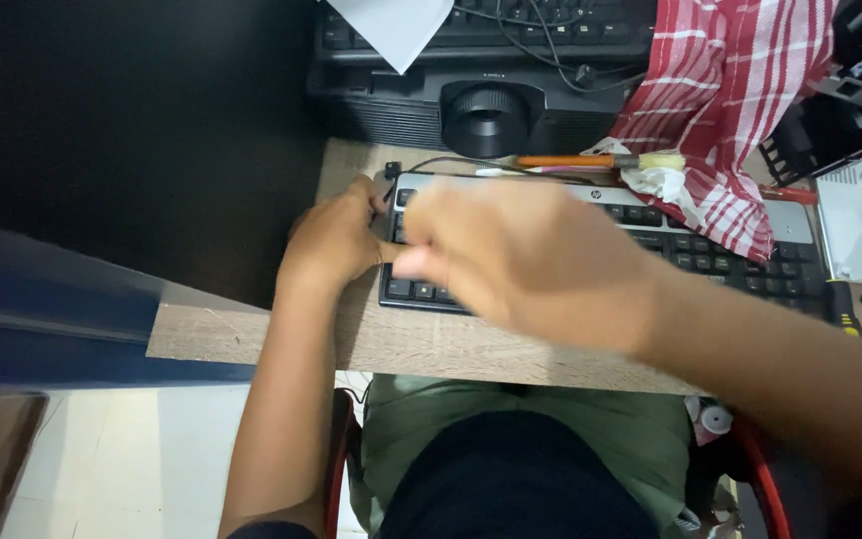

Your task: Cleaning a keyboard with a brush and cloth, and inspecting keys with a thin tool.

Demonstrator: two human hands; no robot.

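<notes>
A black and silver keyboard (740,262) lies across a wooden desk (421,344). My left hand (336,238) grips the keyboard's left end, thumb and fingers curled around its edge. My right hand (526,258) hovers over the left half of the keys, blurred with motion, fingers bent toward the left corner. Whether it holds something small is hidden by the blur.
A red and white checked cloth (725,90) drapes over the keyboard's right part. An orange-handled brush (591,161) and a crumpled tissue (665,185) lie behind it. A black projector (486,110), a second keyboard (591,25), a white paper (391,28) and a yellow-black screwdriver handle (843,307) are nearby.
</notes>
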